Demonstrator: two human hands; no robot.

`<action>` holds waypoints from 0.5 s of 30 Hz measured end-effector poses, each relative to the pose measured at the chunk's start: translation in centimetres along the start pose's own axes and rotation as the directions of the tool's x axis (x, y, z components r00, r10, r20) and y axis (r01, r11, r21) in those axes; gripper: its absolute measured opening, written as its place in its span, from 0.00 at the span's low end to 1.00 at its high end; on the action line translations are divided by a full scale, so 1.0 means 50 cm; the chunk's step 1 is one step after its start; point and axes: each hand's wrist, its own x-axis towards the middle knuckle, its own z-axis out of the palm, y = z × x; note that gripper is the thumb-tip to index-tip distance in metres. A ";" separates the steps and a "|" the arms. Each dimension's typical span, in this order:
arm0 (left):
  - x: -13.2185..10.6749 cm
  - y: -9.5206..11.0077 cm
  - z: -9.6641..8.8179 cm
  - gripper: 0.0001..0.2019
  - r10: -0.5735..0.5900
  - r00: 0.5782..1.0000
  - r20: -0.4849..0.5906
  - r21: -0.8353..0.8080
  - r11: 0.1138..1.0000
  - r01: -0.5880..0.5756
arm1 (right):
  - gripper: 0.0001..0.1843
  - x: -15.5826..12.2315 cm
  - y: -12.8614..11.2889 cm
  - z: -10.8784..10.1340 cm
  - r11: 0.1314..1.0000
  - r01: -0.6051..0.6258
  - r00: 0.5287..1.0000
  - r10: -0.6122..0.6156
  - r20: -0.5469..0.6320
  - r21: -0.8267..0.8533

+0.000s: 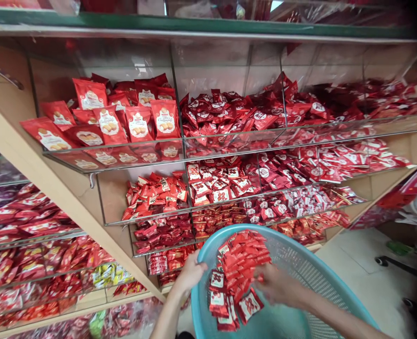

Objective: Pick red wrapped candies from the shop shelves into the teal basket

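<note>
A turquoise plastic basket (310, 263) with perforated walls stands low in front of me. My left hand (190, 273) is closed on its left rim. Inside the basket lies a heap of small red packets (241, 263). White-fronted red packets (218, 303) with round red pictures lie nearer to me. My right hand (275, 285) reaches into the basket, at the right side of the heap. Motion blurs its fingers, so whether it holds a packet cannot be made out.
Tiered shelves with glass dividers (185, 146) rise ahead, filled with red snack packets (166, 120). A slanting wooden upright (70, 197) separates another packed rack (28, 254) on the left. Tiled floor (356, 256) and a dark wheeled base (402, 268) show at right.
</note>
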 end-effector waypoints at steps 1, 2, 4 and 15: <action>0.002 -0.003 -0.001 0.17 0.014 1.000 -0.003 0.003 1.000 -0.014 | 0.12 0.001 -0.028 -0.029 0.994 0.102 0.991 -0.104 -0.082 -0.026; 0.003 -0.006 -0.002 0.17 0.025 1.000 -0.002 0.004 1.000 -0.025 | 0.12 0.004 -0.056 -0.059 0.982 0.185 0.971 -0.189 -0.148 -0.041; 0.006 -0.012 -0.005 0.17 0.026 1.000 0.001 0.006 1.000 -0.026 | 0.13 0.016 -0.111 -0.118 0.939 0.345 0.898 -0.333 -0.288 -0.012; 0.015 -0.023 -0.006 0.16 -0.012 1.000 -0.011 0.007 1.000 0.012 | 0.11 0.155 -0.229 -0.238 0.927 0.371 0.757 -0.337 -0.559 -0.058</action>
